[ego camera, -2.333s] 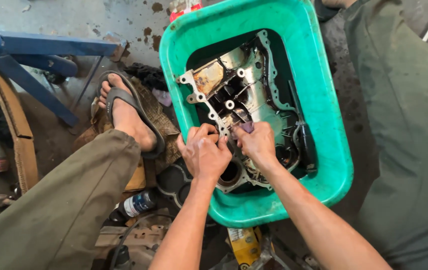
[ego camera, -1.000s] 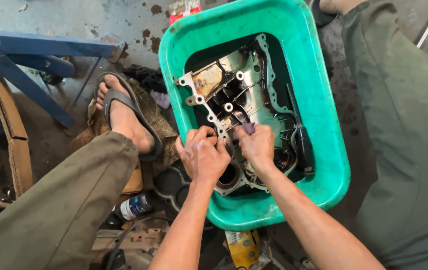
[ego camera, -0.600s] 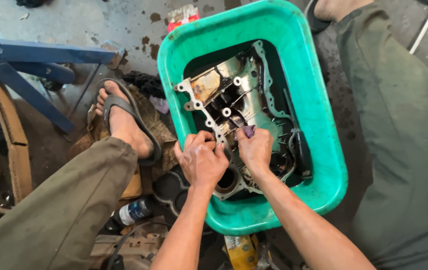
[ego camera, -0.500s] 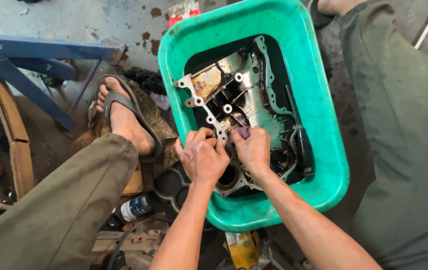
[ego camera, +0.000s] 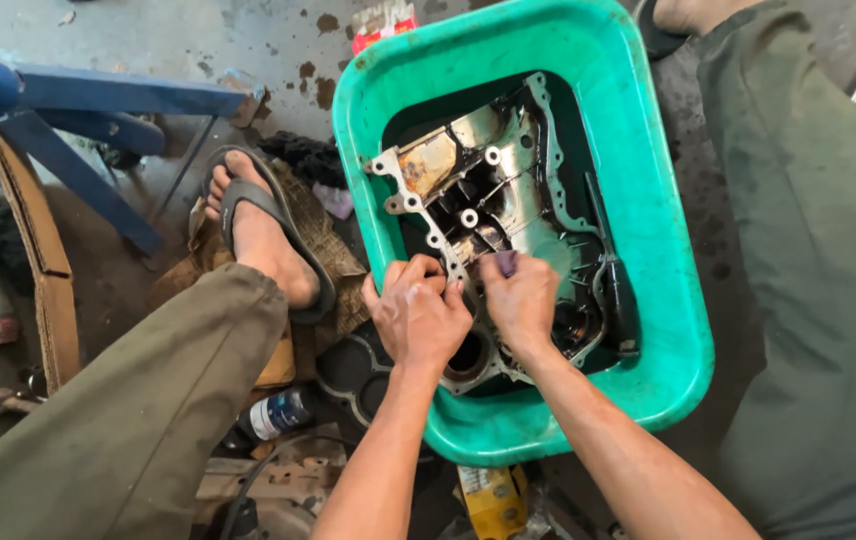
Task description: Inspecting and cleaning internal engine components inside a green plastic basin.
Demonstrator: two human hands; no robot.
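While both hands (ego camera: 418,315) press greasy cast-metal cover (ego camera: 493,200) | right grip (ego camera: 520,295) pinches purple scrap (ego camera: 506,263) | green tub (ego camera: 648,200)

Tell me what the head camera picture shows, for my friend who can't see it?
Two bare hands, the left hand and the right hand, press on a greasy metal engine cover lying in a green plastic tub. The right hand pinches a small purple scrap against it. A foot in a sandal rests on the dirty floor beside the tub.
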